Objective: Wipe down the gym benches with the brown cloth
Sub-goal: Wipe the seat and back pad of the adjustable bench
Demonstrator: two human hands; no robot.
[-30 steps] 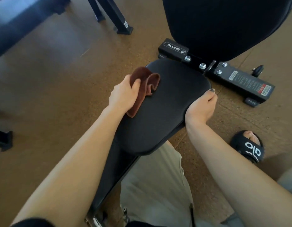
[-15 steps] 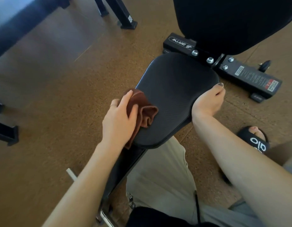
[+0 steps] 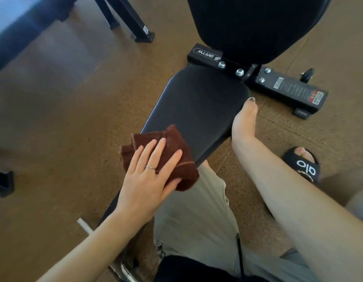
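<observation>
brown cloth [image 3: 172, 151] overhanging seat pad [image 3: 199, 106] near edge

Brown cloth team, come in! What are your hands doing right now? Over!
Left hand flat, pressing brown cloth on near end of seat pad. Right hand gripping pad's right edge. Nothing in the way.

A black sandal [image 3: 305, 167] is seen on the brown floor [image 3: 54, 119]. Black metal legs [image 3: 133, 23] stand at the floor's far edge.
</observation>
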